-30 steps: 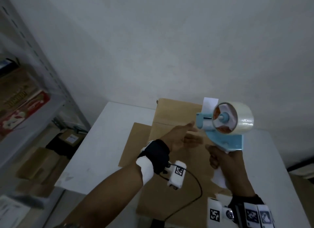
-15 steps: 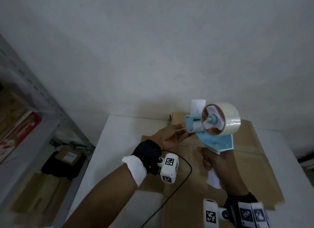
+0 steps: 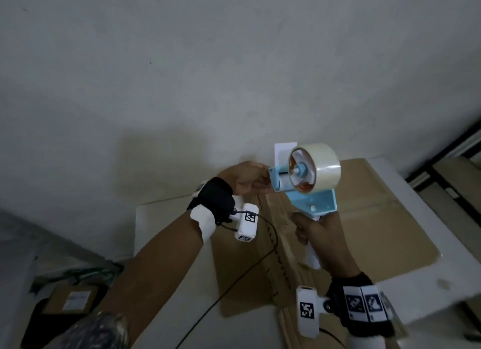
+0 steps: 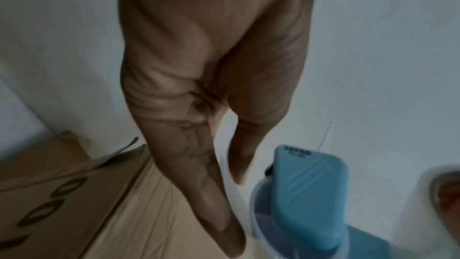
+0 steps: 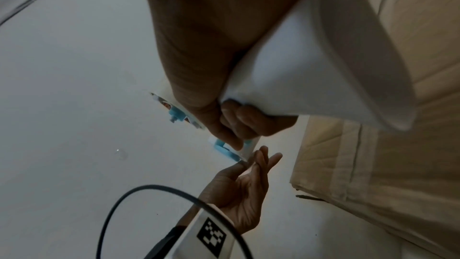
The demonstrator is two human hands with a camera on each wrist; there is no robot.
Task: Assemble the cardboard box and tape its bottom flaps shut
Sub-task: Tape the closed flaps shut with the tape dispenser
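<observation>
Right hand at lower centre, fingers curled round the white handle of a light-blue plastic tape dispenser carrying a clear tape roll, raised above the tabletop. Left hand just left of the dispenser's front, fingers extended, tips touching the tape end; an actual pinch impossible to confirm. Flattened brown cardboard box lying flat on the white tabletop beneath both hands.
</observation>
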